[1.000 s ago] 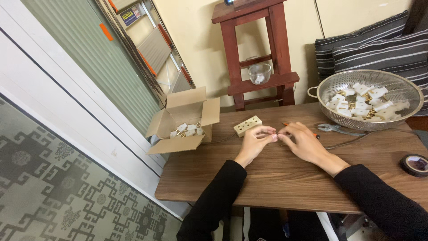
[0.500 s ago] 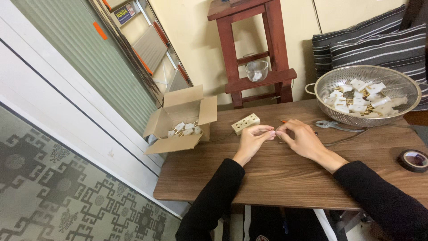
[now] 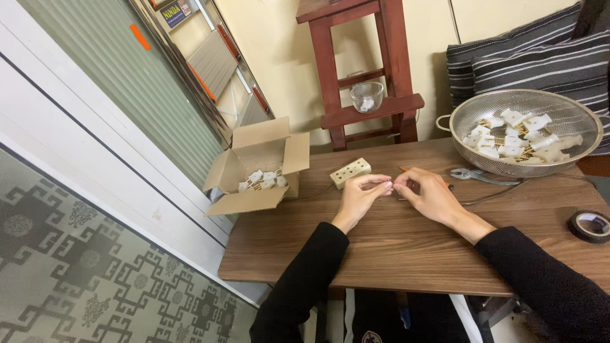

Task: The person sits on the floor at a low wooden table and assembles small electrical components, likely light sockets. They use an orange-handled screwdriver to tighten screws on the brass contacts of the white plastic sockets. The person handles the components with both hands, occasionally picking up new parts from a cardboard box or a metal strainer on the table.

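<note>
My left hand (image 3: 359, 197) and my right hand (image 3: 427, 195) meet fingertip to fingertip over the wooden table (image 3: 394, 254), pinching something small between them that I cannot make out. A thin grey wire (image 3: 502, 190) runs from my right hand toward the right. Just beyond my left hand lies a cream socket block (image 3: 350, 172). A small orange tip (image 3: 405, 169) shows behind my right hand.
An open cardboard box (image 3: 257, 166) with white plugs sits at the table's left edge. A metal colander (image 3: 526, 132) of white plugs stands back right, grey pliers (image 3: 473, 174) before it, black tape roll (image 3: 589, 225) at right. A red stool with a glass (image 3: 366, 96) stands behind.
Both hands stay together at the same spot on the table; only the fingers shift slightly. The view has tilted a little.
</note>
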